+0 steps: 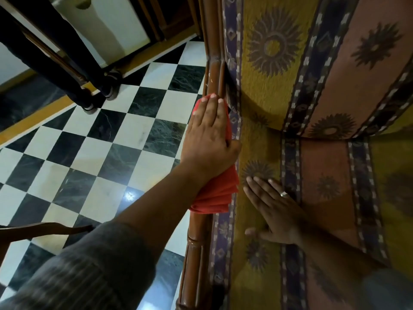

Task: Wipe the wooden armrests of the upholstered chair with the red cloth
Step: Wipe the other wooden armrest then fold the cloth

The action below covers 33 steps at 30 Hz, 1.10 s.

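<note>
The left hand (209, 139) lies flat, palm down, on the red cloth (215, 193), pressing it onto the wooden armrest (197, 247). Its fingers are straight and together, pointing along the rail; the thumb hooks over the armrest's inner side, against the upholstery. It does not clench the cloth, only pins it to the wood. Folded layers of the cloth fan out below the wrist, draped over the armrest; a small edge shows past the fingertips and along the inner side of the hand. A grey striped sleeve (89, 271) covers the forearm further back.

The right hand (276, 211) rests just beside the armrest, on the chair's yellow patterned seat cushion (257, 135). It is open, fingers spread and flat, holding nothing. One finger wears a ring (283, 193).

On the armrest's outer side spreads a black-and-white checkered floor (100, 153). Dark furniture legs (89, 104) stand on it, well apart from the armrest.
</note>
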Tool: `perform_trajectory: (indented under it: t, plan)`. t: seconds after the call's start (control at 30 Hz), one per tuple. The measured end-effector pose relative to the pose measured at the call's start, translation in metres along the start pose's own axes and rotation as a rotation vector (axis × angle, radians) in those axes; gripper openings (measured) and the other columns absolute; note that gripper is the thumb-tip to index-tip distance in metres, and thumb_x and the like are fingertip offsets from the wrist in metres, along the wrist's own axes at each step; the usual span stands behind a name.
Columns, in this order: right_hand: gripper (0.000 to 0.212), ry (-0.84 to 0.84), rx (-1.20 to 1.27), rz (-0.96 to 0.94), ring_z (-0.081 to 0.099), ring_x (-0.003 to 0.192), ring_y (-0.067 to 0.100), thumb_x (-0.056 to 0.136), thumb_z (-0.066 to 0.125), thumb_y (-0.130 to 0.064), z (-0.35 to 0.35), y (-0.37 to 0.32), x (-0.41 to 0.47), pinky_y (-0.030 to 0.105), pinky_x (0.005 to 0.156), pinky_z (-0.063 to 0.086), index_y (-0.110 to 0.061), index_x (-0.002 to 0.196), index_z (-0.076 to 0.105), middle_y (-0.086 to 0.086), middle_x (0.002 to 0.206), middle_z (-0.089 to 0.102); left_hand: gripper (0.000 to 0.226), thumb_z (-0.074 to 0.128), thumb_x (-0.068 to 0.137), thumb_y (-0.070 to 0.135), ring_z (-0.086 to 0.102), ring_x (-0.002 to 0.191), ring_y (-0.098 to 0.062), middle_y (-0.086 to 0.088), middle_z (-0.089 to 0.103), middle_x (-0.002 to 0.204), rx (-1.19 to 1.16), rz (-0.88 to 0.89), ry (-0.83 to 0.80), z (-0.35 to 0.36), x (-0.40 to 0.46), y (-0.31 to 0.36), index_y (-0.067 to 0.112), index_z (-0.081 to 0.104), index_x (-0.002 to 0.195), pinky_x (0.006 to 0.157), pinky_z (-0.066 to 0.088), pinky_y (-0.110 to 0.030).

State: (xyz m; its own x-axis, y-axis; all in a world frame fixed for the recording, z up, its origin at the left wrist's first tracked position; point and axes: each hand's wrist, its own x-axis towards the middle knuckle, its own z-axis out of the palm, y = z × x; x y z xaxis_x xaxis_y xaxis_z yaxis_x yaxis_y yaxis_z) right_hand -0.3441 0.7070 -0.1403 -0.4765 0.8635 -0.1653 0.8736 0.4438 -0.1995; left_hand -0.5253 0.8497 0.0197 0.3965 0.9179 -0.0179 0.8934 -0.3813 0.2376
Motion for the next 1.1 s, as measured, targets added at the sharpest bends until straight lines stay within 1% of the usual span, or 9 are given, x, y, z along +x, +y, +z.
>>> perform_trajectory:
  t: [0.1, 0.23, 0.37, 0.47, 0.57, 0.7, 0.83, 1.0, 1.1]
  plan:
    - [0.113, 0.001, -0.041, 0.033, 0.003, 0.156, 0.028, 0.081, 0.016, -0.091, -0.015, 0.015, 0.034, 0.047, 0.124, 0.008, -0.01, 0.159, 0.011, 0.011, 0.169, 0.002, 0.088, 0.036, 0.086, 0.05, -0.006, 0.154, -0.025, -0.013, 0.002, 0.167, 0.031, 0.009, -0.012, 0.0, 0.0, 0.0, 0.007, 0.008, 0.157, 0.125, 0.005, -0.045]
    - [0.115, 0.007, -0.044, 0.048, -0.003, 0.156, 0.026, 0.079, 0.017, -0.093, -0.024, 0.025, 0.059, 0.049, 0.126, 0.011, -0.01, 0.159, 0.01, 0.011, 0.169, 0.0, 0.085, 0.038, 0.088, 0.046, -0.007, 0.154, -0.026, -0.013, 0.001, 0.167, 0.057, 0.04, -0.02, -0.001, 0.001, -0.002, 0.008, 0.007, 0.157, 0.126, 0.003, -0.045]
    - [0.113, 0.03, -0.05, 0.053, -0.001, 0.156, 0.026, 0.081, 0.017, -0.091, -0.02, 0.028, 0.06, 0.05, 0.125, 0.015, -0.01, 0.159, 0.011, 0.011, 0.169, 0.001, 0.083, 0.029, 0.084, 0.048, -0.001, 0.154, -0.028, -0.011, 0.008, 0.167, 0.195, 0.279, -0.091, -0.005, 0.018, -0.014, 0.009, 0.019, 0.157, 0.125, 0.002, -0.046]
    - [0.111, 0.031, -0.021, 0.066, 0.004, 0.156, 0.027, 0.082, 0.02, -0.09, -0.021, 0.023, 0.059, 0.051, 0.123, 0.019, -0.009, 0.158, 0.017, 0.012, 0.169, 0.006, 0.085, 0.022, 0.083, 0.049, 0.003, 0.154, -0.029, -0.015, 0.011, 0.166, 0.175, 0.39, -0.121, -0.019, 0.046, -0.025, 0.006, 0.019, 0.156, 0.126, 0.004, -0.044]
    - [0.109, 0.052, -0.002, 0.063, 0.006, 0.156, 0.027, 0.083, 0.024, -0.089, -0.021, 0.025, 0.059, 0.051, 0.122, 0.019, -0.009, 0.158, 0.021, 0.012, 0.168, 0.009, 0.087, 0.022, 0.082, 0.047, 0.002, 0.154, -0.031, -0.02, 0.006, 0.165, 0.046, 0.269, -0.037, -0.022, 0.063, -0.027, 0.001, 0.015, 0.155, 0.125, 0.007, -0.045]
    - [0.107, 0.079, 0.029, 0.061, 0.014, 0.155, 0.028, 0.084, 0.032, -0.087, -0.019, 0.026, 0.055, 0.05, 0.12, 0.022, -0.009, 0.156, 0.027, 0.012, 0.167, 0.015, 0.079, 0.03, 0.089, 0.041, -0.005, 0.154, -0.024, -0.014, 0.0, 0.167, -0.066, 0.044, 0.027, -0.012, 0.051, -0.017, 0.006, 0.01, 0.157, 0.124, -0.001, -0.032]
    - [0.107, 0.099, 0.055, 0.057, 0.014, 0.155, 0.027, 0.083, 0.032, -0.088, -0.016, 0.025, 0.057, 0.052, 0.119, 0.026, -0.01, 0.157, 0.026, 0.011, 0.168, 0.015, 0.085, 0.02, 0.086, 0.053, 0.0, 0.154, -0.024, -0.013, 0.009, 0.166, -0.025, 0.027, 0.015, -0.014, 0.04, -0.01, 0.005, 0.016, 0.156, 0.122, -0.001, -0.032]
    - [0.107, 0.108, 0.051, 0.058, 0.018, 0.154, 0.028, 0.083, 0.035, -0.087, -0.02, 0.026, 0.058, 0.052, 0.117, 0.028, -0.009, 0.155, 0.031, 0.012, 0.166, 0.02, 0.095, 0.041, 0.08, 0.055, 0.004, 0.154, -0.028, -0.014, 0.009, 0.167, -0.025, 0.027, -0.04, -0.021, 0.066, -0.017, 0.005, 0.014, 0.157, 0.123, 0.008, -0.038]
    - [0.107, 0.12, 0.042, 0.054, 0.02, 0.154, 0.028, 0.083, 0.035, -0.087, -0.018, 0.027, 0.059, 0.051, 0.118, 0.025, -0.008, 0.155, 0.032, 0.013, 0.166, 0.021, 0.1, 0.043, 0.078, 0.057, 0.003, 0.154, -0.026, -0.013, 0.007, 0.167, -0.031, -0.039, -0.035, -0.024, 0.095, -0.015, 0.007, 0.01, 0.157, 0.125, 0.01, -0.04]
